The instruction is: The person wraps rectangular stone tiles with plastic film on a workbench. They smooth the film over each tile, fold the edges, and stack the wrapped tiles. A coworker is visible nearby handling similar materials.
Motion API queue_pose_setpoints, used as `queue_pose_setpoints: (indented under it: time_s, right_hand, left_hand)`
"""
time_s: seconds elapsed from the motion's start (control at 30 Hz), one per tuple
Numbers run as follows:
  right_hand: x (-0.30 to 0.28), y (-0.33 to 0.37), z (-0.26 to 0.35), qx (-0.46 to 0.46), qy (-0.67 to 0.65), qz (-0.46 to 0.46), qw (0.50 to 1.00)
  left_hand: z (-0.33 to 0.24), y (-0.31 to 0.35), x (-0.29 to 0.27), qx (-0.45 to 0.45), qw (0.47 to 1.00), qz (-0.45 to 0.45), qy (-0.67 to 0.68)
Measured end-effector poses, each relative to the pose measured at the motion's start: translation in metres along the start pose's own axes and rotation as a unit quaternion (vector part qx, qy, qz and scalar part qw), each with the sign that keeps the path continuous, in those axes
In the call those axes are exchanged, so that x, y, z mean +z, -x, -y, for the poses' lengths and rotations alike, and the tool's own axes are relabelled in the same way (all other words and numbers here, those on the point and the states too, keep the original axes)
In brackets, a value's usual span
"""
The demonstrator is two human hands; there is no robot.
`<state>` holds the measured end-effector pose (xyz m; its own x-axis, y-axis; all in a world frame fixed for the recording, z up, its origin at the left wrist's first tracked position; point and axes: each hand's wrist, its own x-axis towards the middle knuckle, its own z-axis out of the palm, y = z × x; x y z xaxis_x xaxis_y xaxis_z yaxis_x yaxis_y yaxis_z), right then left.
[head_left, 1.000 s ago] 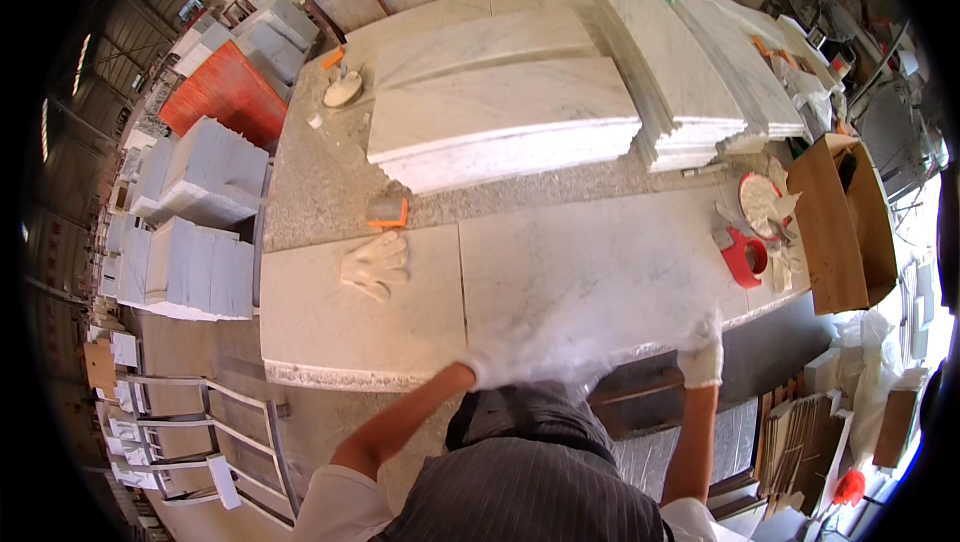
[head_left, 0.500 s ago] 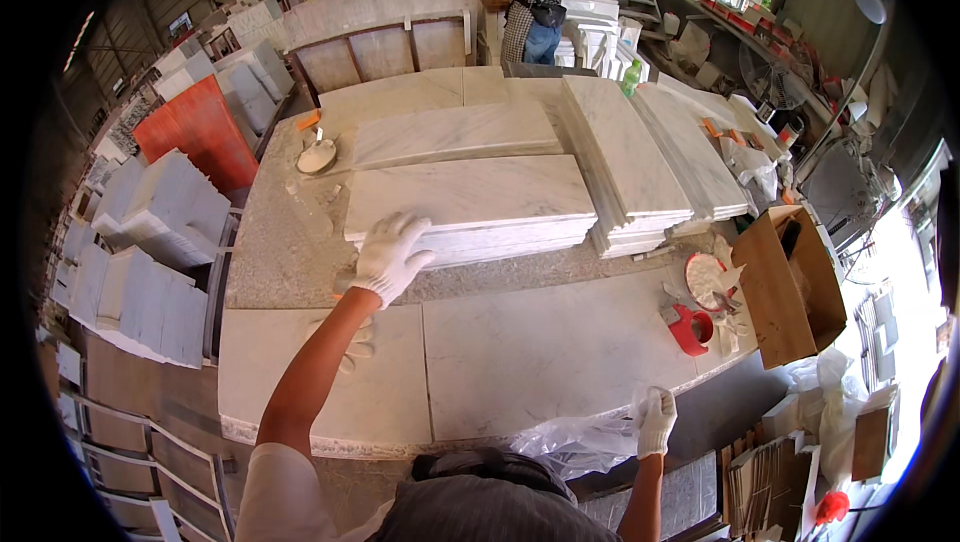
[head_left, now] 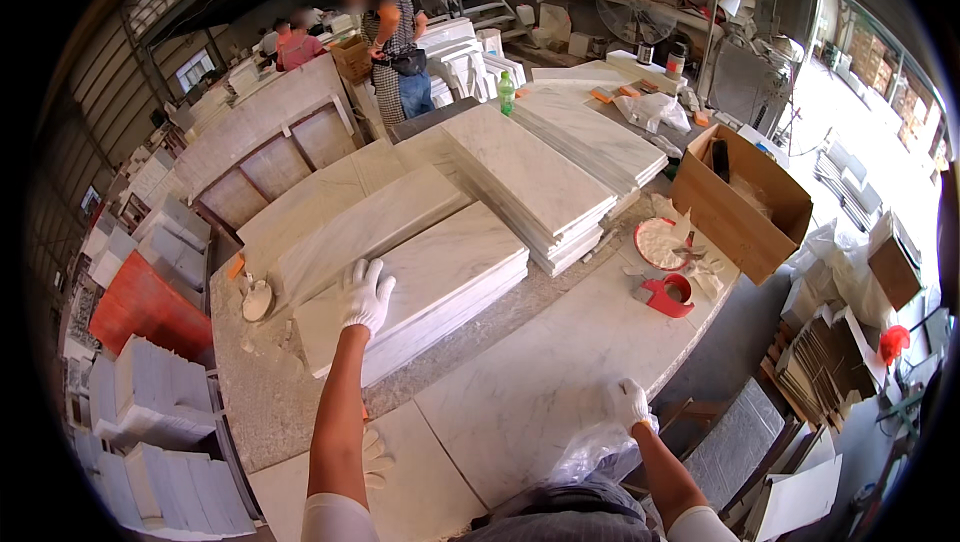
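Note:
My left hand (head_left: 370, 299), in a white knit glove, lies flat with fingers apart on the top slab of a stack of white marble slabs (head_left: 450, 252). My right hand (head_left: 628, 404), gloved the same way, is closed on crumpled clear plastic (head_left: 590, 452) at the table's near edge, close to my body. A wide marble slab (head_left: 520, 397) lies beneath and between my arms. Beside my left forearm rests a loose white glove (head_left: 376, 457), partly hidden. Further back are a second slab stack (head_left: 535, 182) and a long slab (head_left: 370, 227).
A red tape dispenser (head_left: 667, 296), a red-rimmed bowl of white paste (head_left: 660, 244) and a cardboard box (head_left: 740, 204) line the table's right side. A small bowl (head_left: 258, 300) sits at left. A green bottle (head_left: 506, 94) stands behind; beyond it is a person (head_left: 408, 52).
The view has swung to the right. My left hand has moved from the stack's near edge up onto its top face. My right hand stays with the plastic.

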<state>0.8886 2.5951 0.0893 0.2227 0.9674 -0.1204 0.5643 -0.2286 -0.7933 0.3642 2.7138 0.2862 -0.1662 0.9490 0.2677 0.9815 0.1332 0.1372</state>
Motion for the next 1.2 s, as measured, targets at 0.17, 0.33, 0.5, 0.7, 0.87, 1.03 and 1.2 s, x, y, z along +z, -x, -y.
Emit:
queue_pose_setpoints:
  time_s: [0.17, 0.33, 0.5, 0.7, 0.87, 1.03, 1.2]
  right_hand:
    - [-0.007, -0.002, 0.006, 0.036, 0.005, 0.039, 0.999]
    - [-0.003, 0.001, 0.013, 0.013, 0.018, 0.01, 1.0]
    - [-0.002, 0.001, 0.012, -0.013, 0.027, 0.002, 1.0]
    - [-0.013, -0.009, 0.004, 0.013, -0.021, 0.111, 0.994]
    - [-0.039, -0.025, 0.025, 0.126, -0.161, 0.239, 0.949]
    - [-0.056, -0.076, 0.017, 0.047, -0.178, 0.18, 0.966]
    - [-0.065, -0.121, 0.032, -0.047, -0.123, 0.213, 0.968]
  left_hand:
    - [0.0, -0.007, 0.01, 0.017, 0.998, -0.054, 0.007]
    - [-0.012, -0.012, -0.012, -0.052, 0.999, 0.017, 0.0]
    - [-0.014, 0.022, -0.019, -0.031, 0.999, 0.005, -0.039]
    - [-0.085, 0.072, -0.03, 0.04, 0.99, -0.104, 0.088]
    - [-0.161, 0.128, 0.005, -0.248, 0.746, 0.078, 0.613]
    - [-0.162, 0.098, 0.024, -0.402, 0.36, -0.039, 0.841]
    - [-0.117, 0.082, 0.057, -0.482, 0.31, -0.17, 0.802]
